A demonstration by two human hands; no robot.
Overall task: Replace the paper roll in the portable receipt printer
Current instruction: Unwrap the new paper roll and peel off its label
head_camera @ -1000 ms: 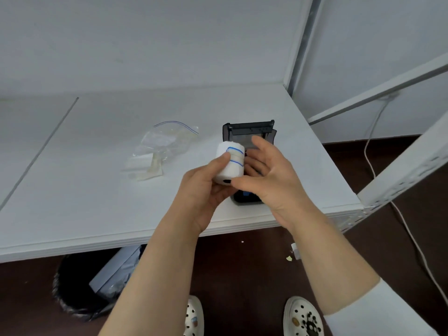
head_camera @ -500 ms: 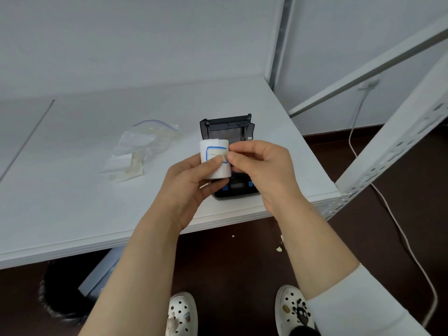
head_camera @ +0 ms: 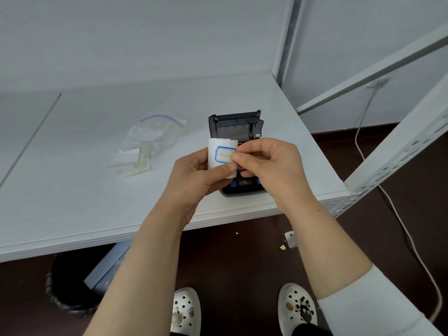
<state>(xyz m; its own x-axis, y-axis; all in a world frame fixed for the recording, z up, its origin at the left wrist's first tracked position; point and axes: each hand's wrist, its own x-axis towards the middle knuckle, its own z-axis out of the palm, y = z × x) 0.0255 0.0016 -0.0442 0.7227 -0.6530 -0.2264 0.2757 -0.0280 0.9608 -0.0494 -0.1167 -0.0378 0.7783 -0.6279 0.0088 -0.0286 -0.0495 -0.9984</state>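
White table (head_camera: 72,190) under everything, running out to a corner at the right. Clear zip bag (head_camera: 150,139) with a blue seal line lying flat, well left of both hands, with scraps of pale paper at its near edge. Black bin (head_camera: 65,297) on the dark floor below the table's front edge, a grey flat box leaning into it.

Left hand (head_camera: 194,175) raised above the table's front edge, wrapped around a paper roll (head_camera: 221,156): thumb across the roll's lower front, fingers hidden behind. Roll held upright, white, with a blue-bordered label facing the camera. Top of the roll poking above the fingers, just in front of the printer's raised lid.

Right hand (head_camera: 269,166) touching the roll's right edge, thumb and forefinger pinched together at the label's right end, other fingers curled under. Cannot tell whether the pinch has the loose end of the paper or only presses on it.

Black printer (head_camera: 236,132) on the table behind and below both hands, near the right corner, lid open and tilted back, paper bay partly seen. Blue buttons on its near end, showing between the two wrists.

White shelf frame (head_camera: 397,146) slanting down at the far right, a white cable (head_camera: 400,221) trailing over the floor beside it. White shoes (head_camera: 297,309) at the bottom.
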